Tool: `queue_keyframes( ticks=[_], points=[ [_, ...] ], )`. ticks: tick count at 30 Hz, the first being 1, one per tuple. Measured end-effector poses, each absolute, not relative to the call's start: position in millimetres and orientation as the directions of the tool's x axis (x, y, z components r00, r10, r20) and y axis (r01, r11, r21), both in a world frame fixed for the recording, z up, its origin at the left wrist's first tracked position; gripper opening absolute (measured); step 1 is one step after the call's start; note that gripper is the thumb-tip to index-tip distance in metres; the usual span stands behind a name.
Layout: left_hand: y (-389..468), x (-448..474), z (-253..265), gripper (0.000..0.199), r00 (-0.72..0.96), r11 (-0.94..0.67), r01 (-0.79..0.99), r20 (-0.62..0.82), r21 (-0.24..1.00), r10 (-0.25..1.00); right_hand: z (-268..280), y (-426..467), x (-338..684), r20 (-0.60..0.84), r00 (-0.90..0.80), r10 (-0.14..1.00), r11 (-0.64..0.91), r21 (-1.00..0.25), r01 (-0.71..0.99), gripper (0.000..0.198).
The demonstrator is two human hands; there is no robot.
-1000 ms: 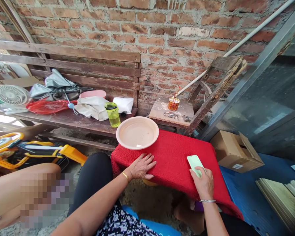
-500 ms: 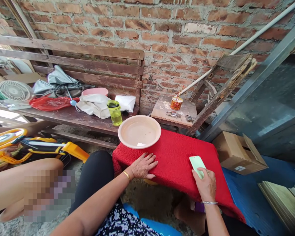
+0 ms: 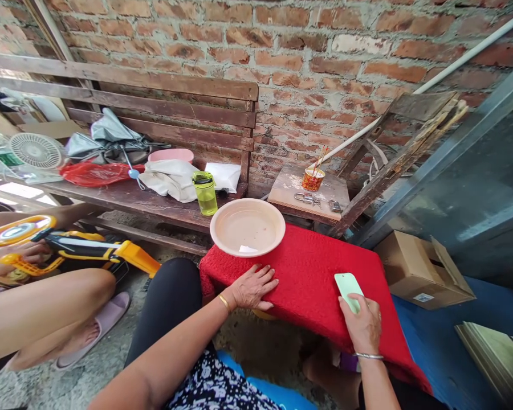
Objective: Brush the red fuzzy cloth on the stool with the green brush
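1. At lower centre, the left hand (image 3: pixel 253 287) rests palm-down on the front edge of the red cloth (image 3: pixel 312 265), fingers loosely spread, holding nothing. Even pressure there should, I think, stop the cloth from slipping.
2. Just beyond those fingertips, near mid-frame, sits the pale basin (image 3: pixel 239 225), on the cloth's far left corner. I'd advise the left hand not to nudge it.
3. Right of centre, the right hand (image 3: pixel 365 322) grips the near end of the pale green slab (image 3: pixel 346 285), which lies over the cloth. Whether it presses down, I cannot tell. A flat, light hold seems wiser than a tilted one; an edge might catch the nap.
4. Now counting. Far left: one hand of another person (image 3: pixel 32 251), one yellow-and-black toy (image 3: pixel 88 247) under it, and one slipper (image 3: pixel 113 313) in sight.
5. Upper left, on one wooden bench (image 3: pixel 166 212): one fan (image 3: pixel 36 150), one red bag (image 3: pixel 100 173), one pink bowl (image 3: pixel 173 155), one yellow-green bottle (image 3: pixel 206 196).
6. Middle: one basin, one cloth, two working hands, one slab.
7. Right of upper centre: one patterned cup (image 3: pixel 313 181) and two padlocks (image 3: pixel 304 198).
8. Right: one carton (image 3: pixel 419 273).
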State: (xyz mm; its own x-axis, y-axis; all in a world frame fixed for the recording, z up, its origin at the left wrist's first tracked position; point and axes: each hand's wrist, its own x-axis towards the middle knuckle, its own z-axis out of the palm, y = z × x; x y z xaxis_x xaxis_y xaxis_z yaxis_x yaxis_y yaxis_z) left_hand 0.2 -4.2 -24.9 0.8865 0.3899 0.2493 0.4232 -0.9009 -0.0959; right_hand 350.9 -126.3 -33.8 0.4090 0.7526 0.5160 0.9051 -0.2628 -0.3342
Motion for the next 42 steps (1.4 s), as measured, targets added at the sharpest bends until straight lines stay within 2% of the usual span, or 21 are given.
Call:
queue_keyframes(
  ticks=[25,42],
  points=[
    [-4.8,0.7,-18.2,0.07,0.889,-0.907,0.408,0.273,-0.104,0.369,-32.9,-124.6,351.9,0.581,0.344,0.737,-0.222,-0.273,0.936,0.07],
    [-5.4,0.8,-15.6,0.071,0.889,-0.909,0.409,0.259,-0.078,0.378,-31.0,-126.0,349.5,0.522,0.419,0.743,-0.269,-0.34,0.901,0.066]
  ],
)
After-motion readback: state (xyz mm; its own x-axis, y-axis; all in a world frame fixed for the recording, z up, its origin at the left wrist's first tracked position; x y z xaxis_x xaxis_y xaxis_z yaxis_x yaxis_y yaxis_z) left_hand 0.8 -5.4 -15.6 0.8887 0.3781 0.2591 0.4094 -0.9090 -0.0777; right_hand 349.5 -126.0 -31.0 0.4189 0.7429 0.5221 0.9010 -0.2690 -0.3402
